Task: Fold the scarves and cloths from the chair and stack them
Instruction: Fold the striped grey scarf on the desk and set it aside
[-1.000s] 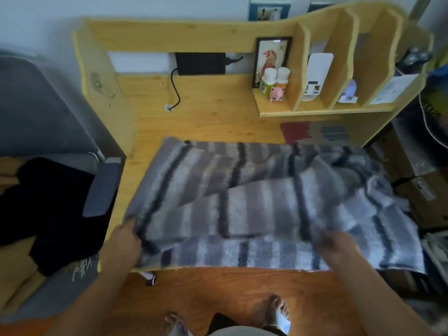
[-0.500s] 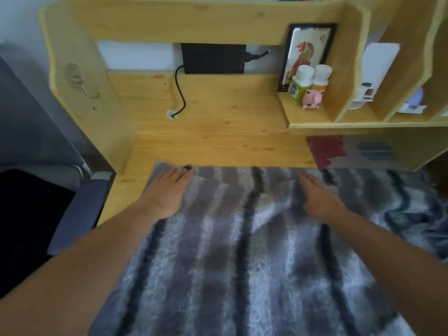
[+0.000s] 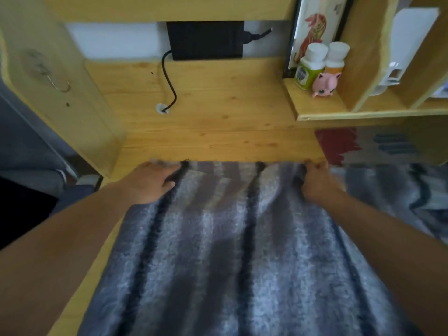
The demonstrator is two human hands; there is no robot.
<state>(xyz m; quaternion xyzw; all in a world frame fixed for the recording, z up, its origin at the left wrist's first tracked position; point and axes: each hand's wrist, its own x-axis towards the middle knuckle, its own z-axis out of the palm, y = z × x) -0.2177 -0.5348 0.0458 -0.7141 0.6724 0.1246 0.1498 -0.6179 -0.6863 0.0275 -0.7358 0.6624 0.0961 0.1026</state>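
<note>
A grey striped scarf [image 3: 230, 251] covers the wooden desk [image 3: 218, 105] from its near edge toward the middle. At the scarf's far edge, the left hand [image 3: 150, 183] and right hand [image 3: 317, 183] each grip a corner with curled fingers. Beyond, a black cable [image 3: 169, 83] runs toward the desk's back edge.

Fuzzy woollen scarf [image 3: 218, 251] (striped grey) on smooth matt wooden desk [image 3: 218, 100].
</note>
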